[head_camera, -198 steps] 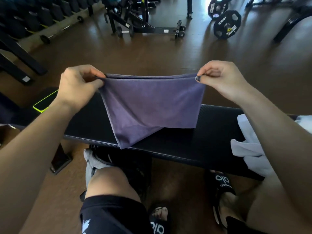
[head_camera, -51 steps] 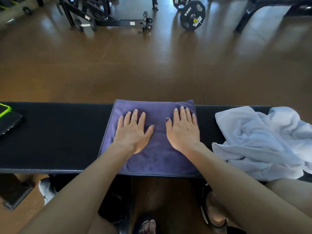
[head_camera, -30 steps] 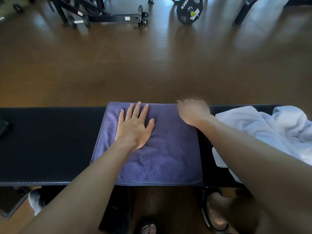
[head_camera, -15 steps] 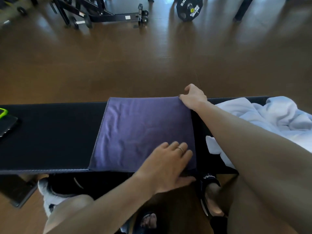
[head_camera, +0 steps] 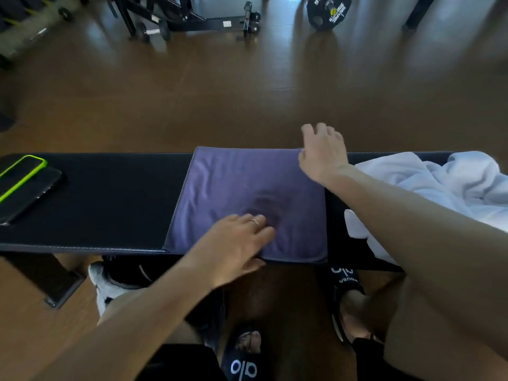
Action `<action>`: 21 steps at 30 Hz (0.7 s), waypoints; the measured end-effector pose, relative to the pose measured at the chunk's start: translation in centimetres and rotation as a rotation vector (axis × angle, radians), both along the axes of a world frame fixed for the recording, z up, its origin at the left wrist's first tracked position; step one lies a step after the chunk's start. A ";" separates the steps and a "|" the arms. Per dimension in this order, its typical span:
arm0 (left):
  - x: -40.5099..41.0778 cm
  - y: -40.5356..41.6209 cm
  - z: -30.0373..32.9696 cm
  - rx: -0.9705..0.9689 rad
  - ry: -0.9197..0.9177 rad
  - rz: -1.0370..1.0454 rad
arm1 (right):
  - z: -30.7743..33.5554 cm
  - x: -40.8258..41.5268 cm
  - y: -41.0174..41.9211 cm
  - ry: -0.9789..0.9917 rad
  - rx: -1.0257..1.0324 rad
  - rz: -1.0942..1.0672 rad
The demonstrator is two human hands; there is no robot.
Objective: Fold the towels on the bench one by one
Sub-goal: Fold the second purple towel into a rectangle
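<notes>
A folded purple towel (head_camera: pixel 233 185) lies flat across the black bench (head_camera: pixel 110 199). My left hand (head_camera: pixel 236 246) lies on the towel's near edge with the fingers stretched toward the right. My right hand (head_camera: pixel 321 152) hovers over the towel's far right corner, fingers loose and spread, holding nothing. A heap of crumpled white towels (head_camera: pixel 445 182) sits on the bench to the right, partly behind my right forearm.
Two phones (head_camera: pixel 22 185), one with a green case, lie on the bench's left end. Beyond the bench is brown floor with a weight rack (head_camera: pixel 192 17) and a weight plate (head_camera: pixel 330 9). My sandalled feet (head_camera: pixel 244 358) are under the bench.
My right hand has let go of the far right corner and lifted with fingers spread. My left hand has slid a little left and inward along the near edge.
</notes>
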State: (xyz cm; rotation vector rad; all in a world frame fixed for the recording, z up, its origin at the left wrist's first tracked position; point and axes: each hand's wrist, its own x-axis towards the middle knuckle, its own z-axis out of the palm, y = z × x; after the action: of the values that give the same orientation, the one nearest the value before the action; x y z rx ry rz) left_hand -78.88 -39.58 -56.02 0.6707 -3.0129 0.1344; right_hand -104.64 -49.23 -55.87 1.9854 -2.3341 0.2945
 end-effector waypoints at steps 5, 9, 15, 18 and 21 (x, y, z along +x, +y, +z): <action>5.1 -1.6 0.3 0.163 -0.098 0.040 | 1.8 5.7 4.9 -0.118 0.074 0.456; 5.4 -1.1 -0.1 0.112 -0.032 -0.048 | 2.3 7.1 9.0 -0.063 0.236 0.709; 6.3 -1.2 -0.3 0.173 0.036 0.001 | 2.3 6.4 12.8 0.088 0.448 0.840; 6.6 -1.2 -0.3 0.163 0.037 0.004 | 2.3 6.6 13.0 0.133 0.439 0.839; 6.6 -1.0 -0.5 0.092 0.006 -0.035 | 2.4 7.2 13.5 0.153 0.422 0.870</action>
State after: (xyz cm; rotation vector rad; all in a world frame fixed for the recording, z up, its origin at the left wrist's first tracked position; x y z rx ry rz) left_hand -72.24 -40.57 -56.49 0.6233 -3.0386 -0.0074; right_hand -97.40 -35.75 -53.50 2.9924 -1.3863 -0.3439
